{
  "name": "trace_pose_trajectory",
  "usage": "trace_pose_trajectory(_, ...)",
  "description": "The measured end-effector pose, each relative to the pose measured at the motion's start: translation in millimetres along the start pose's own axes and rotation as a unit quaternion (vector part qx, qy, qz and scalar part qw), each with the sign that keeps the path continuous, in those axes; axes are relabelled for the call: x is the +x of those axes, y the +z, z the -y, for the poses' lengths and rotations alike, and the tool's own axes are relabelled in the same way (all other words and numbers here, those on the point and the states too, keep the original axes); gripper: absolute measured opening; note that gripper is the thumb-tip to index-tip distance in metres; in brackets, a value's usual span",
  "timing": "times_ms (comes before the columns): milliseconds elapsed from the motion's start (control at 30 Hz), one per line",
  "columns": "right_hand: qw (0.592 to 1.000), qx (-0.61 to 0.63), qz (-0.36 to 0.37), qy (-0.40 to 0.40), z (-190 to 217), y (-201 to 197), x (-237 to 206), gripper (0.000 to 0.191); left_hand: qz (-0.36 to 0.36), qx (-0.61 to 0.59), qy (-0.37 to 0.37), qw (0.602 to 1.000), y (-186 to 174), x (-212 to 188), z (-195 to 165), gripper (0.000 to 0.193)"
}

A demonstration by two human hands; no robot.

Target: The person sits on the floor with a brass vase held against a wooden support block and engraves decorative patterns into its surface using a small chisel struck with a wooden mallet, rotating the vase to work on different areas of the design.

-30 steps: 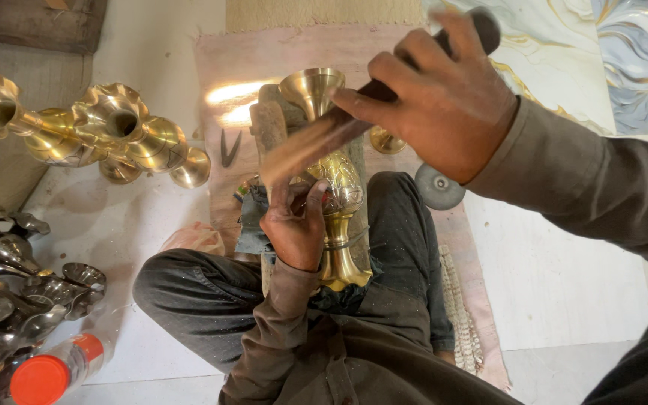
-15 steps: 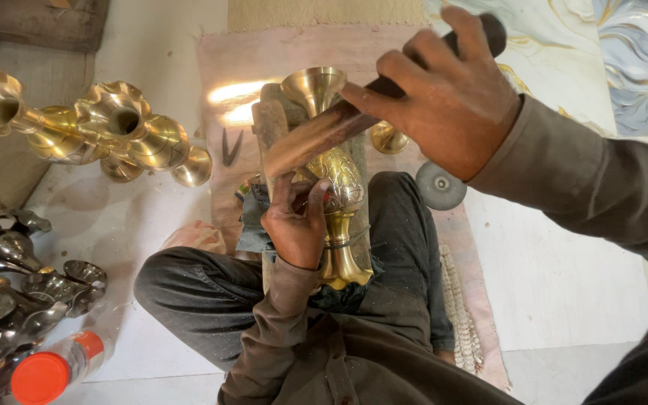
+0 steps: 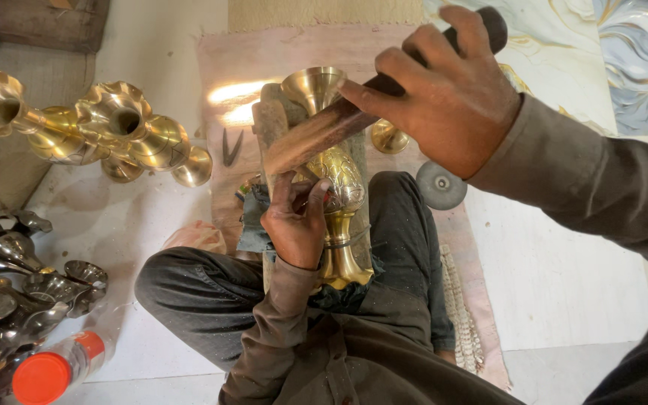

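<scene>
The right hand [image 3: 444, 97] and the wooden mallet [image 3: 316, 139] it holds cover the neck of the brass vase [image 3: 343, 187]. The left hand [image 3: 294, 225] hides the vase's left flank; any tool under its fingers cannot be made out. The dark metal pieces [image 3: 16, 292] and the orange-capped bottle [image 3: 54, 371] are cut off by the left and near edges.

Vase [image 3: 339, 217] lies on lap; bottle [image 3: 58, 367] far left.
</scene>
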State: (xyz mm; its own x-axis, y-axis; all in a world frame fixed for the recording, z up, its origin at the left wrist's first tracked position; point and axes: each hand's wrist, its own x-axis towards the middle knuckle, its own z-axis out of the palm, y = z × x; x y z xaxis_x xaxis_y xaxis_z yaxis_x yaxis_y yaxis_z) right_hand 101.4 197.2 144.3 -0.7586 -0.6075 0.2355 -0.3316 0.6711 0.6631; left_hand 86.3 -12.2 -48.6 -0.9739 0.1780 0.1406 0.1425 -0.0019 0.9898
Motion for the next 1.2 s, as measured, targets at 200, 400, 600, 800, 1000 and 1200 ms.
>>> trace_pose_trajectory(200, 0.994, 0.101, 0.038, 0.034, -1.7, 2.9, -5.0, 0.053, -0.013, 0.018, 0.0, 1.0, 0.6, -0.7, -2.6, 0.038)
trace_pose_trajectory(400, 0.851, 0.473, 0.086, 0.211, -0.7, 2.6, -3.7, 0.052, 0.01, 0.005, 0.047, 0.999, -2.0, -0.1, -8.1, 0.044)
trace_pose_trajectory(600, 0.878, 0.437, 0.089, 0.177, -5.2, 0.9, -5.4, 0.059, 0.004, -0.024, 0.024, 0.999, -1.0, 1.8, -8.9, 0.043)
trace_pose_trajectory(800, 0.99, 0.133, 0.021, 0.049, -3.6, 1.1, -3.0, 0.057, 0.006, 0.026, 0.045, 0.999, -2.9, 1.5, -5.6, 0.039)
trace_pose_trajectory(1000, 1.0, 0.003, 0.025, -0.004, -5.1, -4.9, -1.5, 0.05, 0.011, -0.006, 0.013, 1.0, -2.2, 1.3, -7.6, 0.047)
trace_pose_trajectory(1200, 0.994, 0.094, 0.054, 0.021, -6.4, 3.2, -7.3, 0.042, 0.001, 0.035, 0.007, 0.999, -2.2, 2.5, -10.4, 0.044)
